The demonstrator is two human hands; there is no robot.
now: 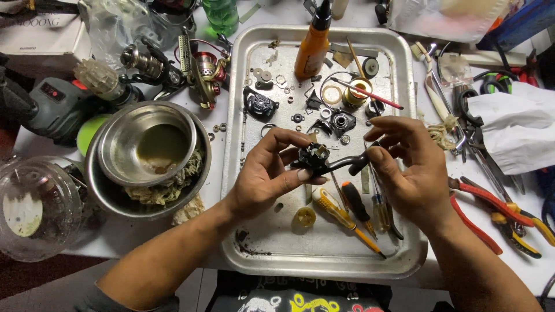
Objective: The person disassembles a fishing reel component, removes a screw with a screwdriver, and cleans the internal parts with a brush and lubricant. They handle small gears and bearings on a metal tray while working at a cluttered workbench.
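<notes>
- Left hand [267,173]: fingers pinching the round body of a black reel part [315,159], thumb pressed under it.
- Right hand [404,167]: fingers pinching the knob end of the same part's dark crank arm.
- Black reel part: held between both hands, above the middle of the metal tray [324,254].
- Tray contents: orange bottle [313,46], small washers and black pieces, red-handled brush [370,94], yellow-handled screwdriver [341,215] and orange-and-black screwdriver [357,203] just below the hands.
- Left of tray, on the white tabletop [231,121]: stacked steel bowls [144,150], red-and-gold reel [205,69].
- Right of tray: red-handled pliers [491,202], white cloth [514,133].
</notes>
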